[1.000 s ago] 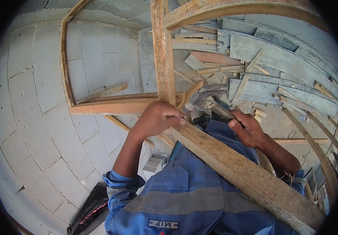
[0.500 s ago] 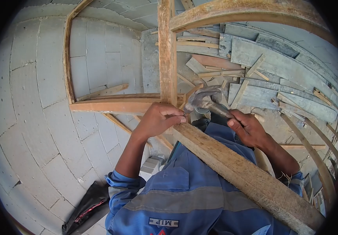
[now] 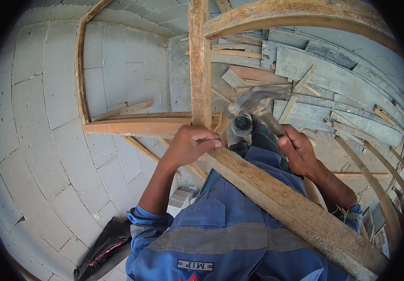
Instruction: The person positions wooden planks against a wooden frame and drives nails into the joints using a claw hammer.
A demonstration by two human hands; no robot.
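Note:
A claw hammer (image 3: pixel 254 101) is gripped by its handle in my right hand (image 3: pixel 297 149), its head slightly blurred and raised above the joint. My left hand (image 3: pixel 191 144) is closed in a pinch at the upper end of a long wooden beam (image 3: pixel 295 206); whatever is between thumb and finger is too small to make out. That beam slants across my body to the lower right. Its end lies against the upright post (image 3: pixel 200 70) of a wooden frame, beside a horizontal rail (image 3: pixel 136 126).
A small bucket (image 3: pixel 242 125) stands on the floor below the hammer. Stacked boards (image 3: pixel 323 70) and loose wood strips lie at the upper right. A block wall (image 3: pixel 47 140) fills the left, with a dark bag (image 3: pixel 103 248) near it. A curved timber (image 3: pixel 295 16) crosses overhead.
The hammer has lifted up and a little right, away from my left hand, uncovering the bucket. My left hand has barely moved on the beam's end.

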